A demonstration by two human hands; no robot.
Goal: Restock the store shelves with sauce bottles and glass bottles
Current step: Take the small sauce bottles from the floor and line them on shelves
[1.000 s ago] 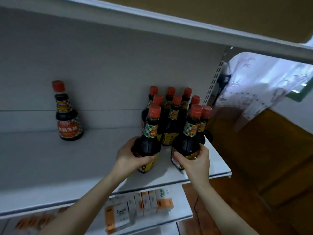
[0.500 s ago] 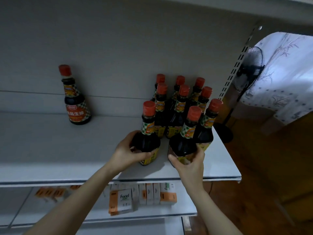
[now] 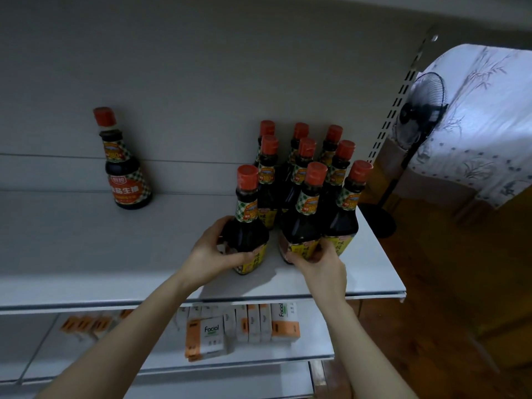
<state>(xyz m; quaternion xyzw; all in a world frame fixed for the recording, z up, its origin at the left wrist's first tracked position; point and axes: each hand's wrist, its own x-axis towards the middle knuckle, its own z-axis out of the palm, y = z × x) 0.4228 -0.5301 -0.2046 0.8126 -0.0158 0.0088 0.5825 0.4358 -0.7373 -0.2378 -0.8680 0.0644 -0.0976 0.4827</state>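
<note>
The smooth white shelf (image 3: 115, 254) looks as it did half a second ago; both dark glass sauce bottles still stand upright near its front right, just before the red-capped cluster (image 3: 302, 156). Your left hand (image 3: 211, 254) keeps its fingers (image 3: 239, 257) wrapped round the left bottle (image 3: 247, 226), your right hand (image 3: 319, 264) round the right bottle (image 3: 302, 223), covering their lower yellow labels. The cluster's rear bottles are mostly hidden.

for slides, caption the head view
Left hand grips the left sauce bottle, right hand the right sauce bottle, on a shelf.
</note>
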